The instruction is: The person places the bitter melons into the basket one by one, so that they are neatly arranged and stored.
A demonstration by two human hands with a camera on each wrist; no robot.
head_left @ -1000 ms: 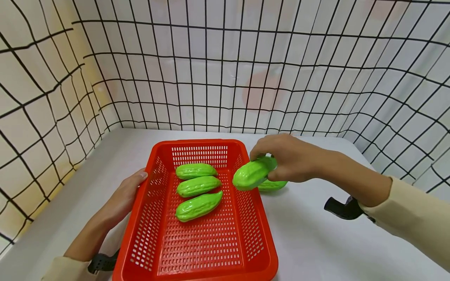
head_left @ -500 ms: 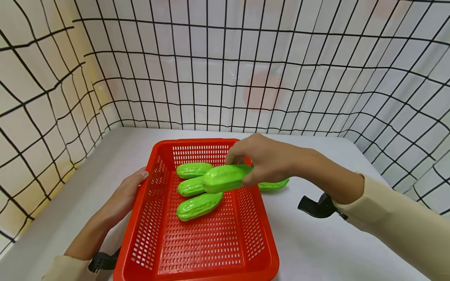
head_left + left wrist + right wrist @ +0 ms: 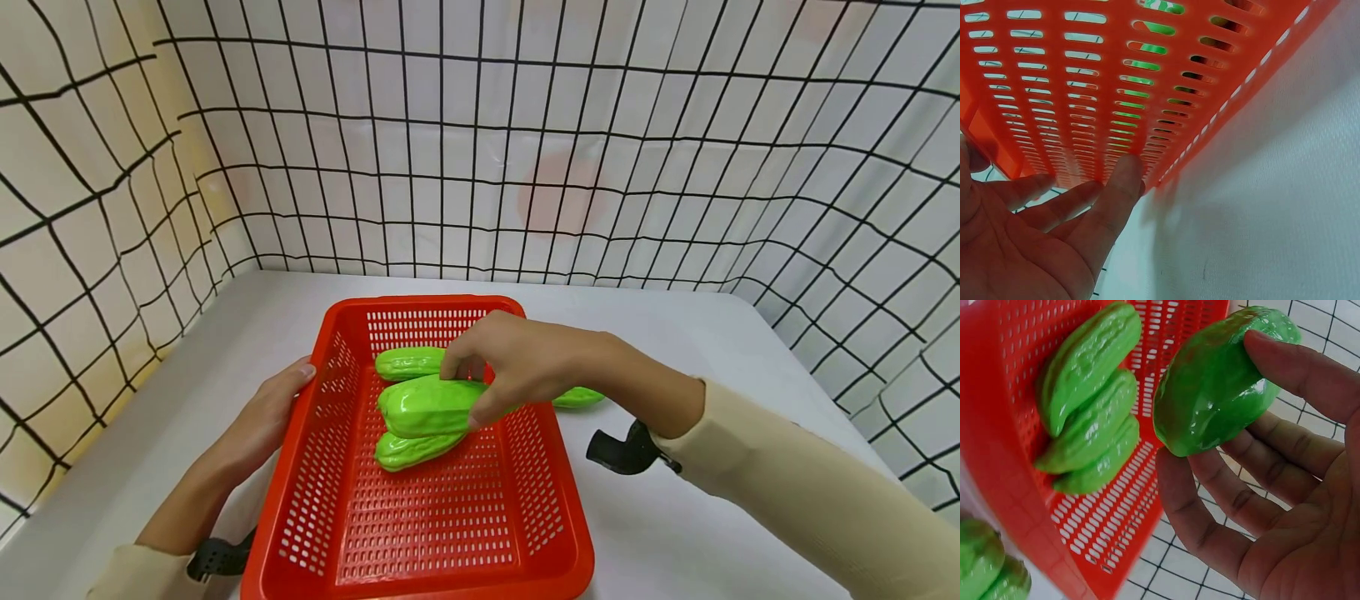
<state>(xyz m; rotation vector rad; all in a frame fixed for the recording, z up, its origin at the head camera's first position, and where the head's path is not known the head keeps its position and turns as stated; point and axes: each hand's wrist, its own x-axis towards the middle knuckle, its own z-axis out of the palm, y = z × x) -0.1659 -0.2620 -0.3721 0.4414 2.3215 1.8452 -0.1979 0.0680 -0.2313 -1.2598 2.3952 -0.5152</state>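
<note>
My right hand (image 3: 517, 358) holds a glossy green bitter melon (image 3: 427, 406) between thumb and fingers, above the red basket (image 3: 555, 508). Beneath it lie more bitter melons; the back one (image 3: 408, 364) and the front one (image 3: 412, 452) show in part, while the middle one is hidden in the head view. In the right wrist view, three melons (image 3: 1088, 362) lie side by side in the basket, apart from the held melon (image 3: 1210, 387). My left hand (image 3: 262, 421) rests against the basket's left side, its fingers (image 3: 1107, 219) extended along the outer wall.
Right of the basket another bitter melon (image 3: 577, 397) lies on the white table (image 3: 675, 350), partly behind my right arm. The right wrist view shows two melons (image 3: 979, 559) outside the basket. A black wire grid (image 3: 480, 150) surrounds the table's back and sides.
My right hand has carried the bitter melon leftward from the basket's right rim to over the melons inside, and lower. My left hand has stayed at the basket's left side.
</note>
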